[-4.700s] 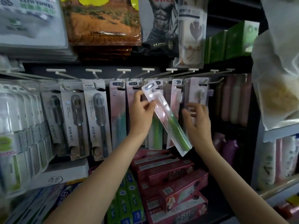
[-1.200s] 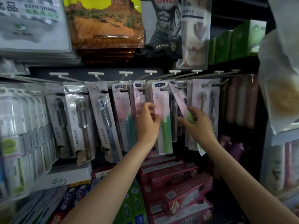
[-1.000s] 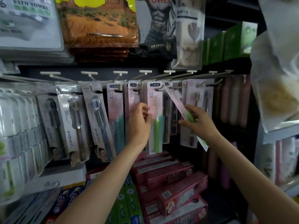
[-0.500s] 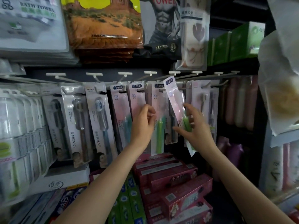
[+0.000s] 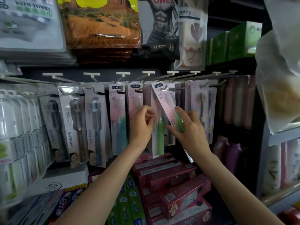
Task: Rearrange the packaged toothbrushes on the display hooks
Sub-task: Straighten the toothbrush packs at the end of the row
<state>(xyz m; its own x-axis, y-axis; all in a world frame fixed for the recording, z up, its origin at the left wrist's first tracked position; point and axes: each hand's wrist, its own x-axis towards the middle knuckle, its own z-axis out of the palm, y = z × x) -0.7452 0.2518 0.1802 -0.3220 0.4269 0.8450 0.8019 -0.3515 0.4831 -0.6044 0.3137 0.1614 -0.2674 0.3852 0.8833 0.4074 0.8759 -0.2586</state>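
up front, right hand (image 5: 188, 127) grips a tilted "ss" toothbrush pack (image 5: 165, 103) — left hand (image 5: 142, 122) pinches a hanging pack's (image 5: 156, 127) edge.

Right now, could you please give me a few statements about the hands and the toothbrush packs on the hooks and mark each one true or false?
1. The right hand holds a tilted pack with a green toothbrush. True.
2. The left hand rests on the red boxes below. False: it is up at the hanging packs, its fingers at the edge of a straight-hanging green toothbrush pack.
3. The tilted pack leans with its top to the left. True.
4. The dark toothbrush packs hang to the right of both hands. False: they hang to the left.
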